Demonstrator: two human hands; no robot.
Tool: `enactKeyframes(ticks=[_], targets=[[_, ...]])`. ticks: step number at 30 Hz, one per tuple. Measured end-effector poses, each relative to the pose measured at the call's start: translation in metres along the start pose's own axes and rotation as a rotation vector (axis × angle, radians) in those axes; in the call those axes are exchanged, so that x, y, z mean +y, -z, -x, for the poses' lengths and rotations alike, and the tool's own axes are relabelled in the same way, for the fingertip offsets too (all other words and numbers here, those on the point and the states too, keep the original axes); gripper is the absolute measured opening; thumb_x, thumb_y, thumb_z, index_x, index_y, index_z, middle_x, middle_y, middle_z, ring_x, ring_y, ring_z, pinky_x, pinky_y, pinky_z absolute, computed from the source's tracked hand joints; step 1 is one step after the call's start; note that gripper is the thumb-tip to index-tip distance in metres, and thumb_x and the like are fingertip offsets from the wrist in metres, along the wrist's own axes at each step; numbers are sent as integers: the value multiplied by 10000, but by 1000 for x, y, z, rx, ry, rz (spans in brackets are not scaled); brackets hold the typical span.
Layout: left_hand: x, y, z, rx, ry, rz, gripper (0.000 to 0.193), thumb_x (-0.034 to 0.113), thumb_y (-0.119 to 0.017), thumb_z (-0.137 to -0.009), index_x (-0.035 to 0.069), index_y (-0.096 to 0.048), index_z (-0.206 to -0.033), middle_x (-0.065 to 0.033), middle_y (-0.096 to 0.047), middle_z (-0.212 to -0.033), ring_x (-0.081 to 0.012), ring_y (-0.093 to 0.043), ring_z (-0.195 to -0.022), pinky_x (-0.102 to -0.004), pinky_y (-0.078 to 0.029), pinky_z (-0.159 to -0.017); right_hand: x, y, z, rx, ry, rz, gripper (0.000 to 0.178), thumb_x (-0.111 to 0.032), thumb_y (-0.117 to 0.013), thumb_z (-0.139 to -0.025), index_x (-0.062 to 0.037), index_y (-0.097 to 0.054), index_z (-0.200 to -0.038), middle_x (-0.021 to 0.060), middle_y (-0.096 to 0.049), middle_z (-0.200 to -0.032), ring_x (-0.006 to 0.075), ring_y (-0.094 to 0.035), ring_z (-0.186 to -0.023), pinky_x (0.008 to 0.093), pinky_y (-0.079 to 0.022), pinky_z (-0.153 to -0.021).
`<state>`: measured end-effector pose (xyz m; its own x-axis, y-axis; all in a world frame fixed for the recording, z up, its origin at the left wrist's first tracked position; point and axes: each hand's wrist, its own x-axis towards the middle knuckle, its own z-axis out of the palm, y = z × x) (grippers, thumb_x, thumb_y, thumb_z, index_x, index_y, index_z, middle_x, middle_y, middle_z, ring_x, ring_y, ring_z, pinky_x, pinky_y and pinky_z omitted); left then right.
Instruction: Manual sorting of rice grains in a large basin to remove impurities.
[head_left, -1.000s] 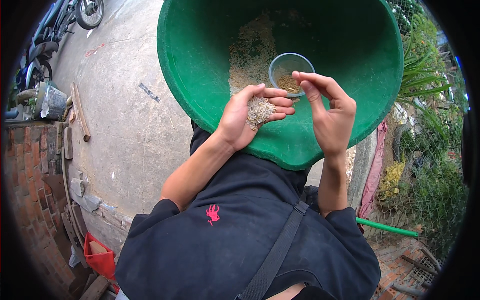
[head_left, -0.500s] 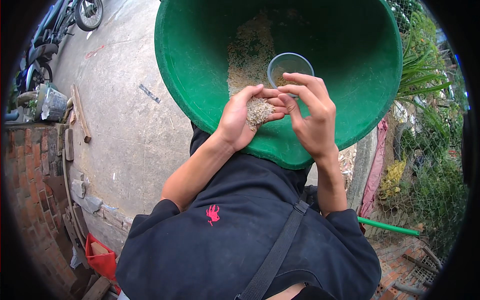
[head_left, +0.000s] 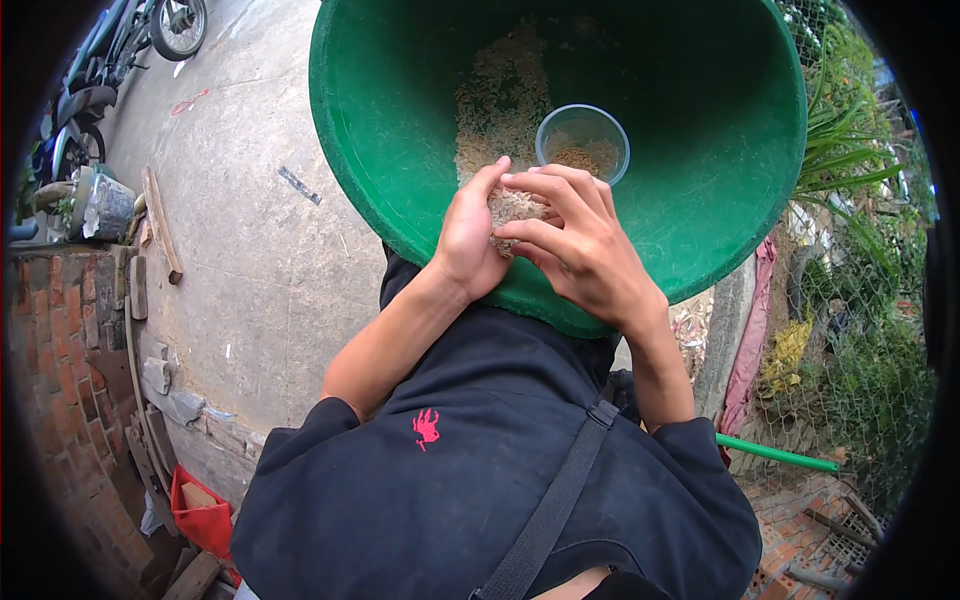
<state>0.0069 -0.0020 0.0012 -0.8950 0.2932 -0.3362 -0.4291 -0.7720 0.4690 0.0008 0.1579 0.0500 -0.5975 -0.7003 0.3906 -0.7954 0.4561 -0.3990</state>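
Observation:
My left hand (head_left: pixel 467 238) is cupped around a handful of pale, husk-like grain (head_left: pixel 510 207), above the near side of a big green tub (head_left: pixel 700 170). Over that palm bends my right hand (head_left: pixel 592 245), its thumb and fingers apart at the grain; nothing shows between them, and part of the palm is hidden behind it. A clear round plastic cup (head_left: pixel 624 140) stands in the tub just beyond my right fingers. Golden-brown grains (head_left: pixel 575 158) lie at its bottom. Left of the cup, more loose pale grain (head_left: pixel 497 95) is spread over the tub's floor.
The tub's near rim rests against my lap. Concrete ground (head_left: pixel 260 240) stretches to the left, with a wooden strip (head_left: pixel 162 228), a bucket (head_left: pixel 108 208) and parked motorbikes (head_left: pixel 90 100). On the right are a wire fence (head_left: pixel 850 330), plants and a green pole (head_left: pixel 775 452).
My right hand has moved left from beside the cup to the grain in my left palm, leaving the cup's contents in fuller view. My left hand has stayed nearly in place, its fingers now mostly covered.

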Motion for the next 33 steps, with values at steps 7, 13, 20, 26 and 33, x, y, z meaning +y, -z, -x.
enactKeyframes(ticks=[7, 13, 20, 26, 33], targets=[[-2, 2, -4, 68, 14, 10, 371, 395, -366, -1067, 90, -554, -1167, -58, -627, -1041, -139, -664, -898, -294, -555, -655, -2, -5, -2, -34, -2, 19, 360, -121, -791, -719, -157, -719, -1070, 56, -561, -1352, 300, -494, -1280, 426, -396, -1035], [1, -1, 0, 34, 44, 11, 349, 407, -364, -1068, 130, -565, -1133, -1, -622, -945, -83, -618, -729, -245, -417, -500, -1, -5, -2, -37, 3, 28, 293, -128, -776, -741, -133, -722, -1029, 58, -564, -1347, 292, -494, -1282, 432, -393, -1041], [1, -8, 2, 136, 44, -14, 287, 415, -415, -1051, 181, -580, -1079, 52, -579, -918, -73, -519, -649, -241, -284, -485, 0, -5, -1, -31, 8, 55, 202, -120, -768, -752, -112, -707, -944, 48, -582, -1324, 286, -502, -1274, 429, -396, -1030], [3, -13, 4, 138, 47, -21, 248, 396, -445, -1043, 187, -575, -1074, 54, -557, -907, -79, -526, -680, -247, -307, -499, 1, -4, -1, -19, 12, 42, 170, -118, -772, -755, -109, -685, -902, 47, -582, -1323, 286, -506, -1268, 428, -393, -1021], [2, -6, 2, 75, 56, 15, 249, 382, -453, -1041, 169, -575, -1077, 36, -572, -894, -81, -535, -638, -234, -300, -466, -1, -5, -2, -12, -5, 36, 223, -110, -779, -744, -126, -692, -949, 53, -574, -1311, 298, -504, -1263, 429, -394, -1027]])
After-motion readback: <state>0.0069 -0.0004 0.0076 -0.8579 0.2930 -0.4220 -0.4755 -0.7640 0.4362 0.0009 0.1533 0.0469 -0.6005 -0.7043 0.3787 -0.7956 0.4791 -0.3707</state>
